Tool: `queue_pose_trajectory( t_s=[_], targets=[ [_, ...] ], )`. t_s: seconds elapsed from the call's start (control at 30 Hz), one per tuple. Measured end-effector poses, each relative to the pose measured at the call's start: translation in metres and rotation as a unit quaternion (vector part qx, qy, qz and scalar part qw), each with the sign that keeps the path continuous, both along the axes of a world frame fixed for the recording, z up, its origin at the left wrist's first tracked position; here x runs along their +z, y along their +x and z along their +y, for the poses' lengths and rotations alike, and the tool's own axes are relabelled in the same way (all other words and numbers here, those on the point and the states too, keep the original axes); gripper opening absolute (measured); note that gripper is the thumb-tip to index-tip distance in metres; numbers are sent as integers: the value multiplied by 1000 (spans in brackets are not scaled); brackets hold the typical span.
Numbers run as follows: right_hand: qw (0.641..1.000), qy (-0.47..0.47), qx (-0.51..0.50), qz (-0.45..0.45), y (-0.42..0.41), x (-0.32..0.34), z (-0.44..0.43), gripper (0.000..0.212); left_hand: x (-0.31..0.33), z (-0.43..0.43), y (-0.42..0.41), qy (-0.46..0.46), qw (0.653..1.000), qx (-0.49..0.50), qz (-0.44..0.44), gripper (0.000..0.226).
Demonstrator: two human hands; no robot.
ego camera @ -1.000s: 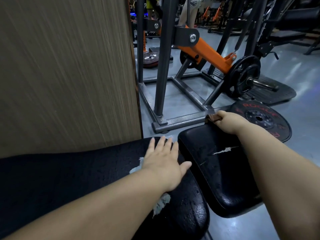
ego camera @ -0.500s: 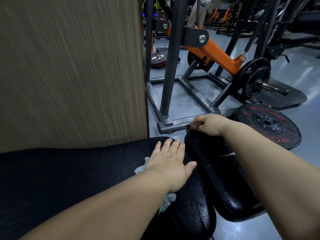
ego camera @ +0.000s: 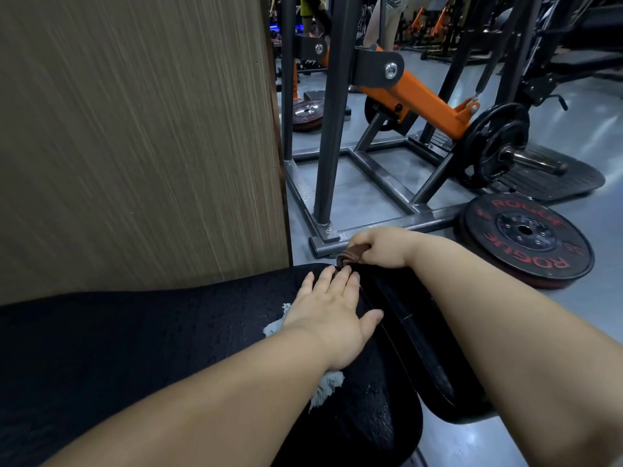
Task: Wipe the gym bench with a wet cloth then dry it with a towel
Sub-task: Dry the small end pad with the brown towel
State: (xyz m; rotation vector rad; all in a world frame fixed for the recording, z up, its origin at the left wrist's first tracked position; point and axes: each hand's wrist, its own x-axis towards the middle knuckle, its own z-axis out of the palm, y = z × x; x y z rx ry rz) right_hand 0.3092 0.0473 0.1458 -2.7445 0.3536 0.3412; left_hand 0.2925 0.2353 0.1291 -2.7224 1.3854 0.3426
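The black padded gym bench (ego camera: 151,348) fills the lower left, its smaller seat pad (ego camera: 414,335) angled off to the right. My left hand (ego camera: 332,318) lies flat with straight fingers, pressing a pale grey cloth (ego camera: 325,385) onto the bench near the gap between the pads. Only the cloth's frayed edges show around my palm. My right hand (ego camera: 384,246) grips a bunched brown towel (ego camera: 352,256) at the far end of the seat pad.
A brown wood-grain panel (ego camera: 135,136) stands close behind the bench on the left. A grey steel frame (ego camera: 371,227) with an orange arm (ego camera: 421,99) sits just beyond. A black and red weight plate (ego camera: 526,237) lies on the grey floor at right.
My right hand has slid the brown towel leftward along the seat pad's far end, close to my left fingertips. My left hand stays pressed on the cloth.
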Motion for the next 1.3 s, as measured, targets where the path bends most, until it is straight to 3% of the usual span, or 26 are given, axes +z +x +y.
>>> queue_pose_trajectory(
  t_s=[0.1, 0.27, 0.43, 0.6, 0.73, 0.8, 0.9, 0.97, 1.03, 1.13, 1.3],
  targets=[
    [999, 36, -7, -10, -7, 4, -2, 22, 0, 4, -3, -34, 999, 38, -6, 84],
    [1000, -25, -16, 4, -8, 10, 5, 25, -2, 5, -6, -26, 995, 96, -15, 99],
    [1000, -7, -8, -25, -12, 16, 1, 31, 1, 4, -5, -18, 996, 83, -12, 91],
    [994, -71, 54, -64, -14, 28, 4, 37, 0, 6, -3, -56, 995, 84, 3, 72],
    [990, -107, 87, -7, -14, 26, 28, 26, 0, 7, -2, -72, 994, 84, 12, 68],
    [997, -47, 54, 10, -18, 26, 32, 30, 1, 7, -2, -78, 993, 84, 14, 68],
    [991, 129, -7, -33, -29, 27, 25, 46, 2, 7, -3, -84, 993, 86, 14, 68],
    [989, 138, -43, -39, -32, 24, 21, 46, 2, 7, -3, -83, 993, 87, 14, 68],
    [991, 73, -68, -88, -33, 12, 18, 19, 2, 8, -3, -81, 993, 86, 17, 68],
    [991, 33, -95, -90, -34, 6, 18, 60, 1, 8, -3, -81, 993, 87, 22, 68],
    [996, 0, -62, -59, -37, 12, 23, 63, 1, 8, -3, -80, 993, 88, 20, 68]
  ],
)
